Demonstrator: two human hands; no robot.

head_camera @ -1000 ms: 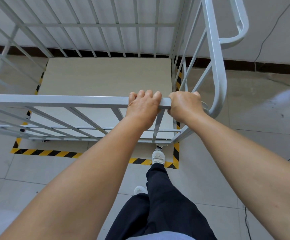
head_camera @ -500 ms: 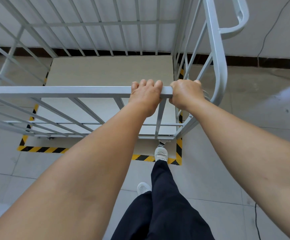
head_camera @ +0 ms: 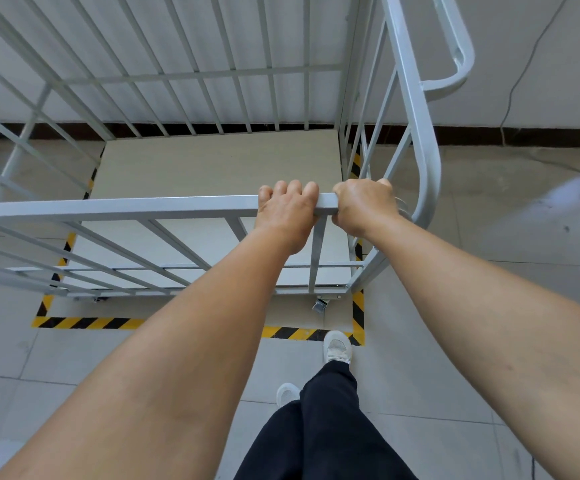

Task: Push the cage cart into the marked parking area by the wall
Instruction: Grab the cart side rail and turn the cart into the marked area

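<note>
While both of my hands were wrapped around the near top rail [head_camera: 115,207] of the cage cart [head_camera: 212,174], I judged the main risk to be overshoot. My left hand [head_camera: 286,211] was curled over the rail from above, and my right hand [head_camera: 364,206] was clenched on the same rail just beside it, close to the cart's right corner post. Because both grips sat at that right end instead of being spread along the rail, a further shove could have swung the cart and skewed it across the striped floor tape [head_camera: 87,322].

The cart's far grille stood close to the wall [head_camera: 541,57], and I could not tell whether it touched the dark skirting [head_camera: 489,136]. A hard push might have knocked the frame against it. A thin cable [head_camera: 510,109] hung on the wall to the right, near the cart's side handle [head_camera: 454,53], and could have snagged.

The cart sat inside the marked bay, with its near caster [head_camera: 320,305] just within the front line of tape. My right shoe [head_camera: 337,346] touched that line, so a caster rolling back could have caught it.

The deck's long axis ran left to right, parallel to the wall, and the side I held faced away from it.
</note>
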